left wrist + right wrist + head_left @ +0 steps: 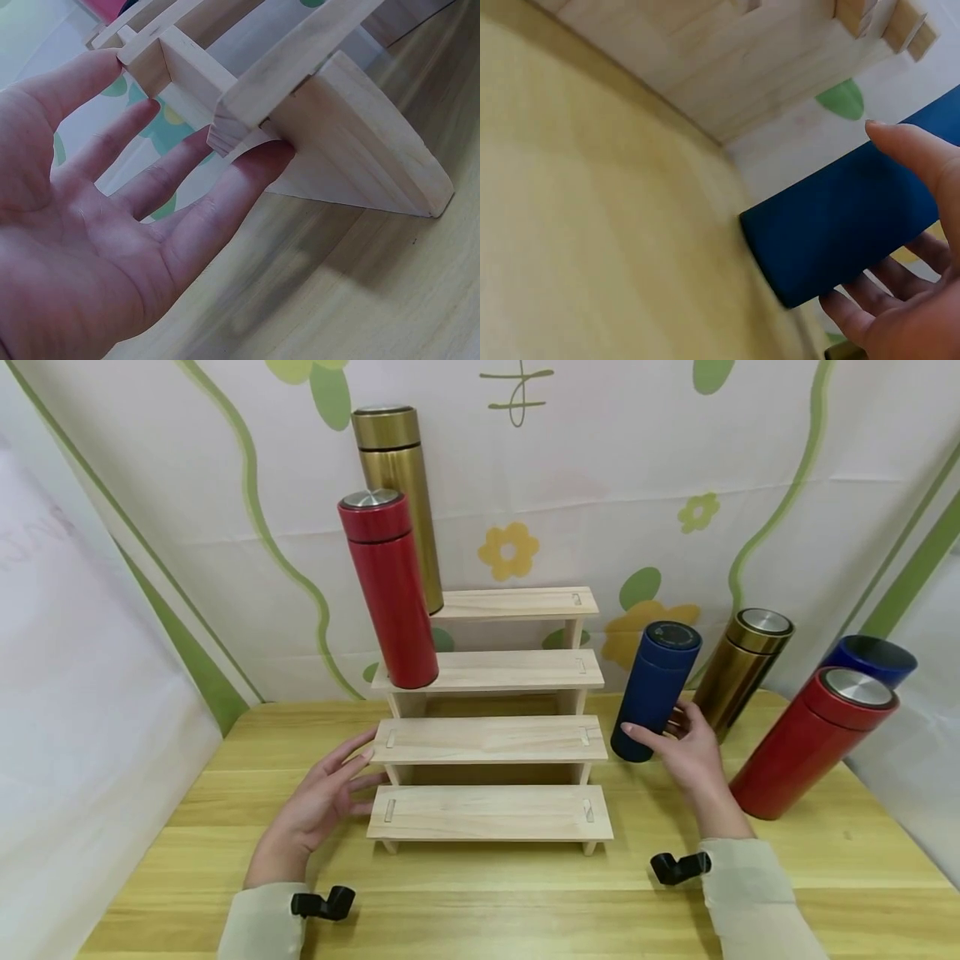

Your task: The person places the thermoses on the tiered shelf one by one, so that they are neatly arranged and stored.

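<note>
Nearest, on the worktop [480, 902], the left hand [318, 810] had its fingers [217, 206] spread and released, touching the left end of the wooden stand [491, 814]. The left wrist view alone showed the full palm and the stand's side panel [352, 142]. Just right of the stand, the right hand [690, 752] grasped a blue flask [652, 693] between thumb and fingers; the head view showed its lid [673, 635], which the right wrist view cut off. Whether its base touched the worktop was unclear. Farther right stood a red flask [813, 743], a gold flask [738, 685] and a blue container [873, 653], partly hidden. A second red flask [390, 593] stood on the third step, a second gold flask [397, 468] on the top. Counted: two red, two gold, one blue flask; one blue container; four steps.
</note>
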The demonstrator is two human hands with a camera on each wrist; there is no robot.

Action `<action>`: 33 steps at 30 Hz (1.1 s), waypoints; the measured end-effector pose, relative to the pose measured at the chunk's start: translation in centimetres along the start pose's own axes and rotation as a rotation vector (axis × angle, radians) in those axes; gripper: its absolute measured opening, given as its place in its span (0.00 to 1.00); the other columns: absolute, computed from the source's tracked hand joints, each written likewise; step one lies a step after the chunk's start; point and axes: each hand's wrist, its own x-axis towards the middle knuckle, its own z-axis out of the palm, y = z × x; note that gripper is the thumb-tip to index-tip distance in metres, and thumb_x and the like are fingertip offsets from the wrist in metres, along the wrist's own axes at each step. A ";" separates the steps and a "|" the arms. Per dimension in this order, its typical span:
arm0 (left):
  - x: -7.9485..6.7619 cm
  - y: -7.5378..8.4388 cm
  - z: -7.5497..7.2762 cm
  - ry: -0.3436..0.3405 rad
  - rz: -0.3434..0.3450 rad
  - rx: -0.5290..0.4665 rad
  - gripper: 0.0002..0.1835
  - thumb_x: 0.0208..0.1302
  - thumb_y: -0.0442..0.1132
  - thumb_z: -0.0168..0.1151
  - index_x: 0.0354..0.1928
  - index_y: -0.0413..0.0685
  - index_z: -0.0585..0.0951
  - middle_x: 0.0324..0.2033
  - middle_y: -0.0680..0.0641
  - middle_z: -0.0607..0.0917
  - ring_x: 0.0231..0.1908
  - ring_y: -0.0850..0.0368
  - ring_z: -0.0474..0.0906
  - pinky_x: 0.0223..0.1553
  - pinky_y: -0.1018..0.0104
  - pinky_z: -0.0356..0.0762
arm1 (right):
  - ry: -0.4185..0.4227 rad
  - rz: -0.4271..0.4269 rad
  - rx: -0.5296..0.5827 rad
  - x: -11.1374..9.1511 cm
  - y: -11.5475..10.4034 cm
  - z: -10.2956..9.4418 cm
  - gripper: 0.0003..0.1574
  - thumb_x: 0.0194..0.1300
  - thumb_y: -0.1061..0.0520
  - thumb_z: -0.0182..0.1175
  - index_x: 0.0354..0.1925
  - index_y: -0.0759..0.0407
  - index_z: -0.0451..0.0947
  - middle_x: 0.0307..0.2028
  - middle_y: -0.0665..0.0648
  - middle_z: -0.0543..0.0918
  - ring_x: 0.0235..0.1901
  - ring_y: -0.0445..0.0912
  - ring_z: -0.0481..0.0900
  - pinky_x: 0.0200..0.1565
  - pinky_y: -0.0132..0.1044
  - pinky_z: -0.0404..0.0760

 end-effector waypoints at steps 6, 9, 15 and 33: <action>0.1 0.0 0.0 0.012 -0.011 0.007 0.30 0.82 0.49 0.53 0.81 0.59 0.63 0.72 0.48 0.72 0.64 0.48 0.80 0.56 0.45 0.85 | -0.044 0.026 -0.011 0.4 1.1 0.4 0.70 0.60 0.38 0.77 0.85 0.49 0.45 0.79 0.66 0.61 0.75 0.63 0.62 0.73 0.60 0.68; 0.0 0.0 -0.1 0.007 -0.005 0.008 0.30 0.83 0.49 0.53 0.81 0.60 0.63 0.71 0.49 0.73 0.64 0.48 0.80 0.56 0.45 0.84 | -0.058 0.041 -0.003 0.6 1.4 0.5 0.71 0.60 0.38 0.77 0.85 0.48 0.44 0.80 0.66 0.59 0.76 0.63 0.61 0.75 0.62 0.65; 0.0 0.1 -0.1 0.007 -0.004 0.006 0.30 0.83 0.49 0.53 0.81 0.59 0.63 0.70 0.52 0.75 0.65 0.47 0.80 0.56 0.44 0.84 | -0.054 0.053 -0.009 0.7 1.6 0.7 0.73 0.60 0.36 0.77 0.86 0.48 0.42 0.80 0.66 0.59 0.76 0.63 0.61 0.75 0.62 0.65; 0.1 0.0 -0.1 -0.007 -0.002 -0.003 0.29 0.83 0.49 0.53 0.81 0.61 0.64 0.69 0.52 0.75 0.65 0.45 0.79 0.57 0.43 0.84 | -0.033 -0.052 0.049 1.5 0.8 0.7 0.65 0.61 0.41 0.77 0.83 0.47 0.51 0.77 0.62 0.66 0.75 0.59 0.64 0.75 0.63 0.63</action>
